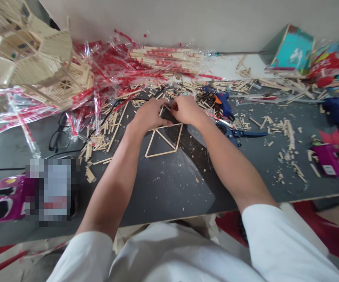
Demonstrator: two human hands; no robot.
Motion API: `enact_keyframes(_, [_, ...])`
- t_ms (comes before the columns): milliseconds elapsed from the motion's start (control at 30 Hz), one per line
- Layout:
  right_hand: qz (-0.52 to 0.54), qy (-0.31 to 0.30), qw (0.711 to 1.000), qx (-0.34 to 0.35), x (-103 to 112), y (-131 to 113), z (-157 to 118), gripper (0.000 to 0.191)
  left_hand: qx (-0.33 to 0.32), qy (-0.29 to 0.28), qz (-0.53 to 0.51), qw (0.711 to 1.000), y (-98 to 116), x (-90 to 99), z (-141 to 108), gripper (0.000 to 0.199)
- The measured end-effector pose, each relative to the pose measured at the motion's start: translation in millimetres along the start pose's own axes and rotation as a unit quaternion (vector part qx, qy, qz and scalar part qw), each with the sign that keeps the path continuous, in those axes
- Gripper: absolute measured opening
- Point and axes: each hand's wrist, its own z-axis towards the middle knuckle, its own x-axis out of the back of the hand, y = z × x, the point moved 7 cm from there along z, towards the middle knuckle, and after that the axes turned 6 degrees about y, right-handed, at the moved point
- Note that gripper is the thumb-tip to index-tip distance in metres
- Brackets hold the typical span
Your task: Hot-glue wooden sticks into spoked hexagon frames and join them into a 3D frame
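Pinching the top corner of a triangular craft-stick frame point(160, 143) between left hand point(150, 116) and right hand point(185, 109), fingers curled close together over the sticks, frame lying at centre on a dark workbench point(247, 184). Just right of the hands, a blue glue gun point(222, 102) and blue-handled cutters point(236, 134); loose stick pieces point(287, 133) scattered about; a built stick model point(40, 62) over red-printed plastic wrap point(105, 66), upper left.
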Motion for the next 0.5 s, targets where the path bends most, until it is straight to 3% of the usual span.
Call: enact_keyframes(500, [0.012,0.007,1.0,-0.003,-0.5,4.9,-0.1,0.022,0.001,-0.014,0.016,1.0,6.8,5.5,-2.9,0.072])
